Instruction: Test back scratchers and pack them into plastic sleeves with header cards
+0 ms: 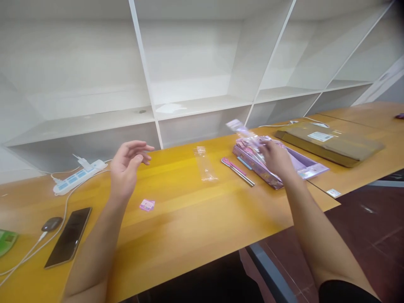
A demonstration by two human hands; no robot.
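My left hand point(128, 166) hovers above the wooden table point(189, 227), fingers loosely spread and holding nothing. My right hand point(275, 158) reaches into a shallow purple box point(307, 165) full of pink packets and grips a clear plastic packet point(244, 134) that sticks up to the left. Beside the box lie pens point(237, 171). An empty clear sleeve point(205, 164) lies in the middle of the table. A small pink sticker point(147, 205) sits below my left hand.
A white power strip point(78, 176) with cables, a black phone point(68, 236) and a dark mouse-like object point(51, 223) lie at the left. A flat cardboard package point(330, 144) sits at the right. White shelving point(195, 105) stands behind the table.
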